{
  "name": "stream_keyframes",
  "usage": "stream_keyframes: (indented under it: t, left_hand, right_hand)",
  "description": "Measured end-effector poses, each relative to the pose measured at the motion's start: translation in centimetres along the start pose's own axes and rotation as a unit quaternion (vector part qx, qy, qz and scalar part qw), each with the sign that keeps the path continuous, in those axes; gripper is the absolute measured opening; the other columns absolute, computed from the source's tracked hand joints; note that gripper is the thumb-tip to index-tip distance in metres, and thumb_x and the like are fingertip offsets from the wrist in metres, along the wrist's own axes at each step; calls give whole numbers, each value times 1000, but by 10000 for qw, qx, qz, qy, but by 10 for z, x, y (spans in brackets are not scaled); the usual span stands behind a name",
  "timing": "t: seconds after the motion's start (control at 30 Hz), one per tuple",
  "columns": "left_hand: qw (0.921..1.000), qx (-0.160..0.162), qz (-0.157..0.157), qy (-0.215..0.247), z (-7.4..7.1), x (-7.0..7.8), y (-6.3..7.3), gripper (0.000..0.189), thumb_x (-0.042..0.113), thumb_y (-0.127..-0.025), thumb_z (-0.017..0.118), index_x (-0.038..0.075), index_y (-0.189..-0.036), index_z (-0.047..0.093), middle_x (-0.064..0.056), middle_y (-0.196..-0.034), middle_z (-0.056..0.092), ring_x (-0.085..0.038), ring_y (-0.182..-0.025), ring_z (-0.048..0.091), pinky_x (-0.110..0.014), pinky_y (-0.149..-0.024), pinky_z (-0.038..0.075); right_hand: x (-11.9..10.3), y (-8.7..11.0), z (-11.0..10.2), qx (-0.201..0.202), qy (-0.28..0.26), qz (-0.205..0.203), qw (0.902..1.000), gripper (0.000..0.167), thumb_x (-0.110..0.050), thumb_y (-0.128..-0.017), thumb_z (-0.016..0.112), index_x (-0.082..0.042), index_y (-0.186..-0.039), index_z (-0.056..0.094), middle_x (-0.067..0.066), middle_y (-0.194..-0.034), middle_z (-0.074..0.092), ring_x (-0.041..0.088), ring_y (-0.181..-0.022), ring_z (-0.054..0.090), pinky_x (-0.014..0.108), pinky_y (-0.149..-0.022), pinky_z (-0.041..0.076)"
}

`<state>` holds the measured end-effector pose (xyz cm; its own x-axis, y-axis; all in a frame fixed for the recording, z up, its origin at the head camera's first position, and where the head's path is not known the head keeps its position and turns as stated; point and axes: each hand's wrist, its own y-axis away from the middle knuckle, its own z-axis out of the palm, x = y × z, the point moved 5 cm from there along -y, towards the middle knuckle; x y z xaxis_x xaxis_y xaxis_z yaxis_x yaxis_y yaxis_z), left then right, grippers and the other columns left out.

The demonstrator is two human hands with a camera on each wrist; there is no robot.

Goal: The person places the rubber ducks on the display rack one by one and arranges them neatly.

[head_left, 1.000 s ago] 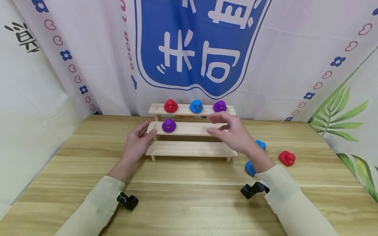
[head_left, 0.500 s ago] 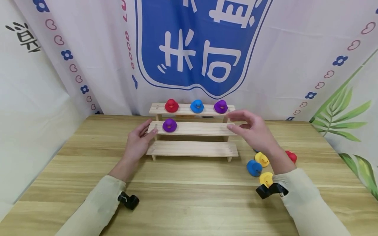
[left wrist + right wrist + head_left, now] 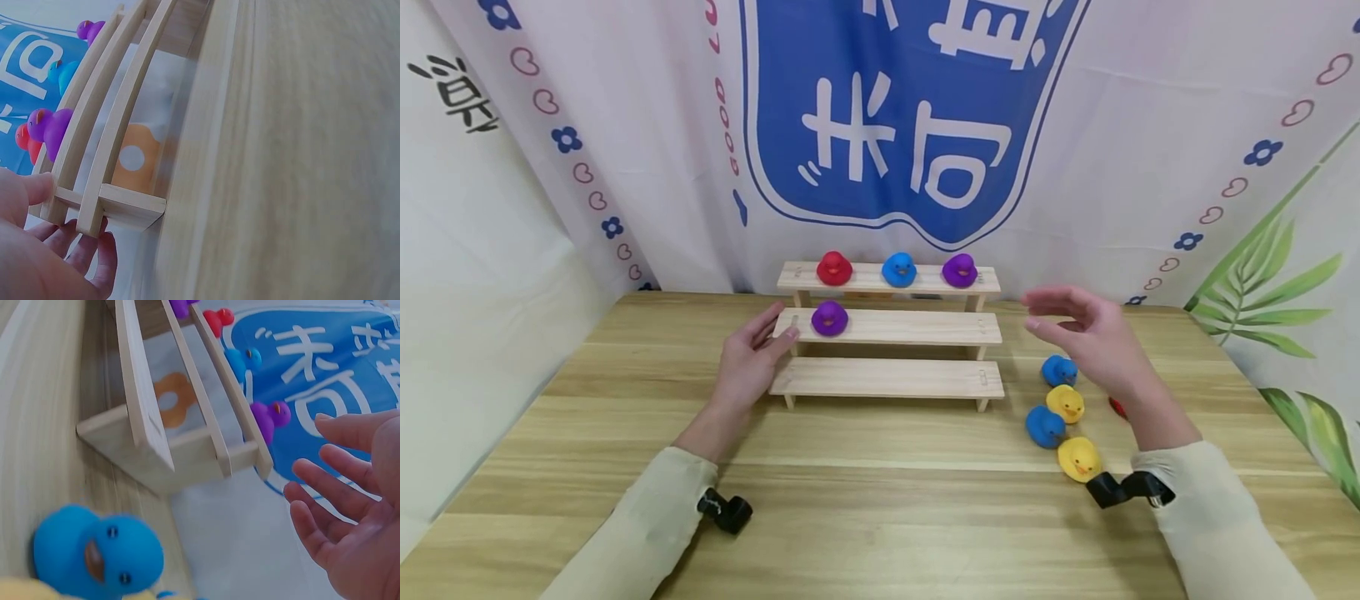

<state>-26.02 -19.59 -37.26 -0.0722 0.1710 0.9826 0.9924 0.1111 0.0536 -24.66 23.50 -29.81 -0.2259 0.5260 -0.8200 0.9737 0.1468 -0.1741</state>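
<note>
A three-tier wooden display shelf (image 3: 887,379) stands on the table. My left hand (image 3: 748,358) holds its left end, thumb on the middle tier and fingers curled around the side, as the left wrist view shows. Near that end, a purple rubber duck (image 3: 829,319) sits on the middle tier. Along the top tier are a red duck (image 3: 834,268), a blue duck (image 3: 898,270) and a purple duck (image 3: 959,271). My right hand (image 3: 1093,342) hovers right of the shelf, fingers apart and holding nothing. Below it lies a blue duck (image 3: 100,550).
Right of the shelf, a yellow duck (image 3: 1065,404), another blue duck (image 3: 1046,427) and a second yellow duck (image 3: 1079,459) lie close together on the table. A red duck (image 3: 1117,407) is mostly hidden behind my right wrist. A printed curtain (image 3: 662,167) hangs behind the shelf.
My right hand has moved right, from over the middle tier's right end to beyond the shelf, uncovering the blue and yellow ducks. My left hand has stayed on the shelf.
</note>
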Motion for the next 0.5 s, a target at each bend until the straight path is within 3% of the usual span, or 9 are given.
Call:
stream_keyframes:
  t: [0.1, 0.23, 0.5]
  left_hand:
    - [10000, 20, 4, 13, -1, 1, 0, 66, 29, -105, 69, 25, -164, 39, -1, -174, 33, -25, -150, 48, -20, -113, 52]
    - [10000, 21, -12, 15, -2, 1, 1, 66, 29, -105, 68, 25, -164, 39, -2, -175, 33, -25, -151, 47, -21, -113, 52]
    - [10000, -9, 21, 52, -1, 2, 1, 67, 27, -105, 69, 23, -165, 38, -5, -175, 32, -27, -153, 46, -17, -107, 54]
  right_hand:
    - [6, 2, -5, 61, 38, -72, 9999, 45, -36, -104, 70, -15, -143, 62, 8, -143, 67, 3, -120, 63, 7, -95, 53]
    - [14, 4, -11, 109, 62, -77, 9999, 43, -34, -104, 70, -14, -142, 64, 0, -136, 70, 0, -115, 65, 7, -93, 54]
    - [25, 6, -22, 146, -86, 7, 9999, 42, -29, -103, 72, -12, -141, 64, -5, -135, 71, -1, -112, 68, 10, -93, 57]
